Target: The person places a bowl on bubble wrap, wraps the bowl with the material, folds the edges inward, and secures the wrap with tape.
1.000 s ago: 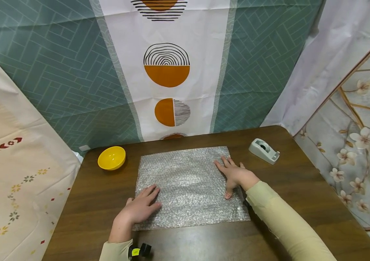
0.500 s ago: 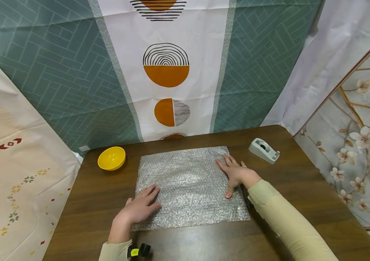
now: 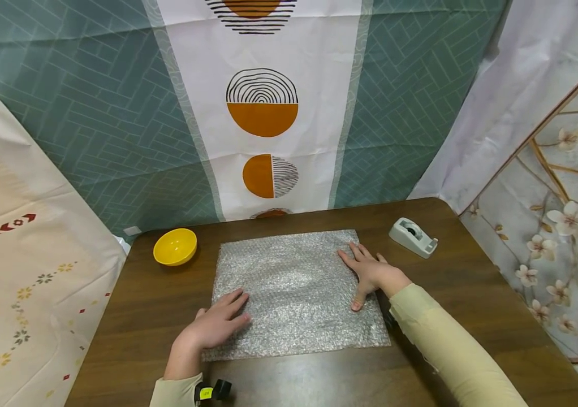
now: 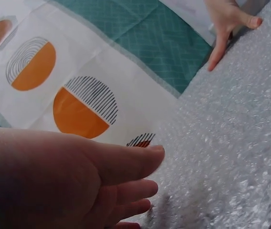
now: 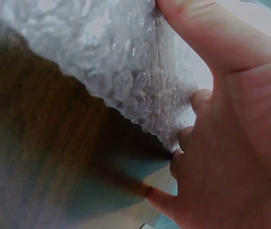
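A sheet of bubble wrap [image 3: 294,294] lies spread flat on the brown table, its surface slightly rippled. On its left edge rests my left hand [image 3: 216,323], fingers extended and pointing inward. My right hand [image 3: 372,275] touches the right edge with fingers spread, the thumb apart and toward the near side. In the left wrist view, the left thumb [image 4: 130,164] shows above the bubble wrap [image 4: 221,143]. The right wrist view has the right hand [image 5: 240,105] along the sheet's edge, the little finger reaching past it onto the wood.
A yellow bowl [image 3: 175,247] stands at the back left of the table [image 3: 289,380]. Toward the back right sits a white tape dispenser [image 3: 413,237]. Patterned cloths hang behind the table and at both sides.
My left hand has shifted very slightly left, and the sheet's near left corner shows a little farther left. The right hand stays almost where it was.
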`<state>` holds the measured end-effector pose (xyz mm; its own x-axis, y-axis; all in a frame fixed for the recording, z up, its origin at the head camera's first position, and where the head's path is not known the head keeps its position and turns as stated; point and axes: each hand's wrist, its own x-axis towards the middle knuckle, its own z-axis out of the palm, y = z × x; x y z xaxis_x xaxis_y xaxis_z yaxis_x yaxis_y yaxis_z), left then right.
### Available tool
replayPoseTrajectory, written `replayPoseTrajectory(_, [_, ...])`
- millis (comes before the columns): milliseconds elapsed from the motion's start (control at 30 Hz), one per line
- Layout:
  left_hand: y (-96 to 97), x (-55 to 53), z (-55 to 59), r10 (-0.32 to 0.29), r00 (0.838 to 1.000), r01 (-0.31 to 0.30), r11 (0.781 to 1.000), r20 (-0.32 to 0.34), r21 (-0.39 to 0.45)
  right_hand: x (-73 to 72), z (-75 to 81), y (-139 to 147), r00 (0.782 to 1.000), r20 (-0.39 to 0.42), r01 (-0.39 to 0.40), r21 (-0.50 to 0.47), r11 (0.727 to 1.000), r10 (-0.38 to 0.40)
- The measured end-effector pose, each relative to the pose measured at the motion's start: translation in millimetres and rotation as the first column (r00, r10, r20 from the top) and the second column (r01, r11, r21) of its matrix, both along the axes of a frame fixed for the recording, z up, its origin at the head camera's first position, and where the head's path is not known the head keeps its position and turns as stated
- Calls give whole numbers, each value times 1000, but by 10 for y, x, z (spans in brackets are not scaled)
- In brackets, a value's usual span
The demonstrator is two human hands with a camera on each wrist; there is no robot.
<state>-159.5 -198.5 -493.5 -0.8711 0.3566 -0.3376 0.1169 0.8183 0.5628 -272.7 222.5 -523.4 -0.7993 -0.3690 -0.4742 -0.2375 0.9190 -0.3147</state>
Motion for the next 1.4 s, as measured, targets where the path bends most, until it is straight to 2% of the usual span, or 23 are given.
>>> replayPoseTrajectory(167, [-89, -17, 12, 34, 999, -31, 992, -18, 126, -37, -107, 52, 1000, -2, 11, -21, 1000, -11])
replayPoseTrajectory(300, [-193, -41, 41, 68, 996, -56, 975, -49, 214, -28, -105, 44, 1000, -8, 0, -20, 1000, 0])
replayPoseTrajectory(400, [-286, -72, 67, 157, 985, -132, 954, -72, 270, -10, -57, 16, 1000, -1, -10, -10, 1000, 10])
replayPoseTrajectory(467, [-353, -112, 71, 261, 961, -220, 923, -93, 316, 8, -7, 4, 1000, 2, -6, -23, 1000, 6])
replayPoseTrajectory(500, [-387, -134, 73, 326, 940, -276, 897, -97, 347, 17, 11, -1, 1000, 0, -6, -28, 1000, 6])
replayPoseTrajectory(533, [-425, -156, 71, 399, 911, -337, 864, -101, 375, 22, 24, -6, 1000, 2, -6, -30, 1000, 6])
replayPoseTrajectory(567, [-462, -182, 66, 474, 874, -397, 826, -111, 399, 24, 24, -5, 1000, -4, -8, -36, 999, 8])
replayPoseTrajectory(633, [-542, -234, 50, 614, 779, -510, 738, -127, 441, 17, 2, -2, 1000, -13, -11, -32, 999, 11])
replayPoseTrajectory(700, [-628, -292, 24, 730, 671, -600, 638, -131, 482, -4, -56, 10, 1000, -24, -18, -16, 1000, 17])
replayPoseTrajectory(767, [-719, -369, -17, 812, 570, -656, 543, -128, 524, -27, -111, 25, 999, -33, -19, -14, 1000, 19])
replayPoseTrajectory(800, [-764, -407, -38, 841, 529, -676, 499, -115, 543, -36, -131, 34, 999, -35, -19, -13, 1000, 18])
replayPoseTrajectory(867, [-848, -489, -77, 881, 469, -702, 418, -68, 576, -47, -162, 49, 999, -41, -16, -22, 1000, 16])
replayPoseTrajectory(900, [-888, -526, -97, 893, 448, -714, 385, -42, 585, -50, -173, 55, 999, -42, -17, -25, 1000, 16])
replayPoseTrajectory(933, [-920, -567, -114, 901, 434, -723, 355, -9, 592, -48, -176, 65, 999, -44, -16, -27, 999, 15])
replayPoseTrajectory(1000, [-982, -645, -142, 901, 431, -740, 316, 57, 594, -44, -178, 78, 999, -48, -14, -29, 999, 13])
replayPoseTrajectory(1033, [-1012, -681, -154, 895, 437, -747, 303, 94, 591, -40, -177, 78, 999, -47, -13, -28, 1000, 12])
replayPoseTrajectory(1100, [-1066, -745, -181, 881, 448, -764, 288, 154, 577, -36, -172, 75, 999, -44, -14, -29, 999, 13])
replayPoseTrajectory(1133, [-1091, -775, -193, 871, 457, -770, 287, 180, 570, -30, -163, 71, 999, -43, -15, -34, 999, 14])
replayPoseTrajectory(1233, [-1155, -839, -222, 839, 491, -783, 307, 234, 540, -14, -127, 53, 999, -29, -16, -29, 999, 16])
replayPoseTrajectory(1333, [-1195, -876, -236, 813, 522, -781, 335, 257, 526, 8, -73, 36, 999, -27, -19, -32, 999, 18])
replayPoseTrajectory(1400, [-1206, -893, -239, 801, 535, -780, 347, 269, 520, 16, -42, 30, 999, -28, -21, -20, 1000, 20])
